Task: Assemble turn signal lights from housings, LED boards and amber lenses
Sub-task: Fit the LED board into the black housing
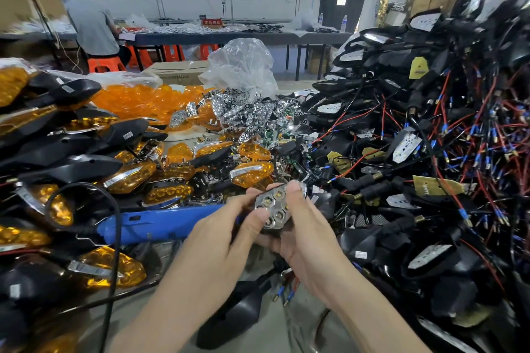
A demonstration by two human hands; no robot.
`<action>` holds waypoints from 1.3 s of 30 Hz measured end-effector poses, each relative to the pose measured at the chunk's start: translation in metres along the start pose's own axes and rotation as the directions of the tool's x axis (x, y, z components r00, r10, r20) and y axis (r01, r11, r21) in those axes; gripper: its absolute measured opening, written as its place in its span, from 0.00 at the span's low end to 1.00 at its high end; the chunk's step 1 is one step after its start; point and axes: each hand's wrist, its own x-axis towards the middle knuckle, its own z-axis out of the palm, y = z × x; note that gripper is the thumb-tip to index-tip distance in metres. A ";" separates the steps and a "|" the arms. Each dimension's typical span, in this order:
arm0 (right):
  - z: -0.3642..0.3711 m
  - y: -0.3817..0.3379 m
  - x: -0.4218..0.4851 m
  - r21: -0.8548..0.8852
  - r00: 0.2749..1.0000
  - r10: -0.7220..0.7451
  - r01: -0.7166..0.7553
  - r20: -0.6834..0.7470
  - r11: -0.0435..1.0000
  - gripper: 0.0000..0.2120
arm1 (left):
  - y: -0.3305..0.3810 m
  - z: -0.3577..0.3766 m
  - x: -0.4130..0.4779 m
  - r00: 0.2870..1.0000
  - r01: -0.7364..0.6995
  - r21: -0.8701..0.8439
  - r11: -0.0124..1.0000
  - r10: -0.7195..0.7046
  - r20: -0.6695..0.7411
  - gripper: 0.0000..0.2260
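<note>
My left hand [226, 226] and my right hand [304, 235] grip one turn signal housing between them, at the middle of the view. A chrome reflector with several LED cups [274, 209] faces up in the housing, and both thumbs press on its edges. The black housing itself is mostly hidden under my fingers. Red and blue-tipped wires [286, 292] hang below my hands. Loose amber lenses [137, 100] are heaped at the back left. Chrome reflectors [246, 112] lie in a pile behind my hands.
Finished lights with amber lenses [86, 169] are stacked on the left. A tall heap of black housings with boards and wires [430, 137] fills the right. A blue tool [160, 223] with a black cable lies left of my hands. A seated person [91, 28] works at a far table.
</note>
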 end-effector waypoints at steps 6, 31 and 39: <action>-0.004 -0.001 -0.001 -0.092 0.999 -0.042 0.044 0.026 0.995 0.22 | 0.004 0.006 0.001 0.985 0.135 -0.330 0.934 -0.090 0.147 0.11; -0.012 0.013 0.007 -0.334 0.985 -0.155 0.123 -0.070 0.935 0.20 | 0.011 0.019 -0.001 0.962 0.272 -0.365 0.891 -0.254 0.097 0.10; -0.009 0.020 0.007 -0.378 0.981 -0.195 0.171 -0.026 0.910 0.15 | 0.006 0.026 0.002 0.954 0.275 -0.390 0.879 -0.300 -0.003 0.08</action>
